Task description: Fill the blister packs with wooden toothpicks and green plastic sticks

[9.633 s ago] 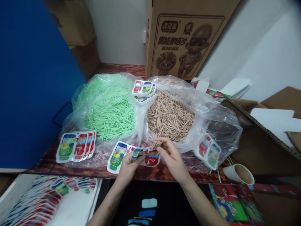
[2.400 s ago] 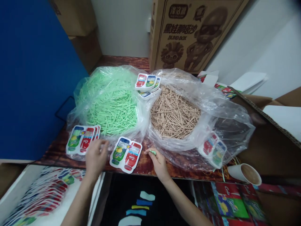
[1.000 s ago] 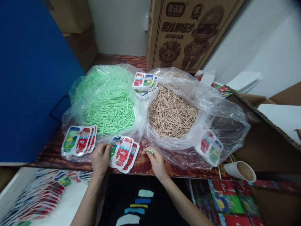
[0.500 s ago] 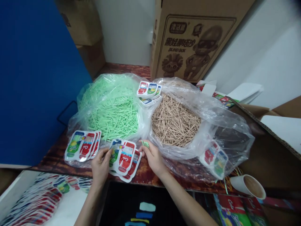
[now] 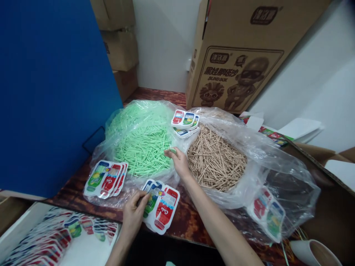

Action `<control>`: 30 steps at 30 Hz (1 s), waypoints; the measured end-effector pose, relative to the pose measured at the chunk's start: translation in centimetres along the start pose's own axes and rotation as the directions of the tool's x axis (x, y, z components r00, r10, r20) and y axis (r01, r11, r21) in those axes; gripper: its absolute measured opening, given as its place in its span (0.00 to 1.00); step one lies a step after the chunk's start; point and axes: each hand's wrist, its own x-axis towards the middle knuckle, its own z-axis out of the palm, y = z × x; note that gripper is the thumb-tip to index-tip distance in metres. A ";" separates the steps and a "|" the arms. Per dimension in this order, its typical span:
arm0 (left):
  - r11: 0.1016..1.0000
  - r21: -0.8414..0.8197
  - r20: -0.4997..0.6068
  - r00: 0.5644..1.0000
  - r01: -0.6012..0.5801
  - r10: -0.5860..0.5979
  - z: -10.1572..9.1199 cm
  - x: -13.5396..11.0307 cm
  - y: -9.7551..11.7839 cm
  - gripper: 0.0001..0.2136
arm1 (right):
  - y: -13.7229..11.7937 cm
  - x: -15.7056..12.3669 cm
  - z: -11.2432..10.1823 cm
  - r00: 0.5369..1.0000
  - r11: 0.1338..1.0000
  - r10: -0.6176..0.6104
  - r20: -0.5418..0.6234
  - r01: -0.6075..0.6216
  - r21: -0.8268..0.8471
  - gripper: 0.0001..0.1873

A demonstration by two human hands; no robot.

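Note:
My left hand (image 5: 135, 208) is closed with thumb and fingers on the left edge of a small stack of bottle-shaped blister packs (image 5: 165, 210), printed red "Cola" and green. My right hand (image 5: 180, 163) is stretched out over the right edge of a heap of thin light-green sticks (image 5: 144, 149) in a clear plastic bag, its fingers extended. A small green patch shows at one of its fingers; whether it is a wrap or sticks I cannot make out. Right of this hand, thin brown sticks (image 5: 216, 159) fill another clear bag.
More packs (image 5: 107, 179) lie at left, others (image 5: 185, 120) between the bags, and one (image 5: 267, 214) at right under plastic. A white box (image 5: 83, 247) holds rows of packs at lower left. A paper cup (image 5: 313, 253), a large carton (image 5: 238, 74) and a blue panel (image 5: 55, 92) surround the work area.
My right hand has moved from beside the packs up and forward to the green sticks. My left hand keeps its hold on the packs. The camera view has shifted, so everything sits lower and further right.

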 end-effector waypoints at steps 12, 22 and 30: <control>0.989 -0.079 0.054 0.991 0.125 -0.121 1.1 0.1 0.3 0.12 | -3.1 -10.5 -3.2 0.998 0.998 0.060 0.001 -0.060 -0.013 0.08; 0.994 -0.063 0.169 0.982 0.093 -0.082 2.6 0.0 2.1 0.11 | -4.6 -13.8 -5.7 0.994 0.995 0.095 -0.050 -0.094 0.028 0.08; 0.999 -0.024 0.226 0.973 0.043 -0.036 3.0 -0.3 2.2 0.12 | -4.9 -14.4 -6.2 0.993 0.995 0.094 -0.065 -0.095 -0.007 0.09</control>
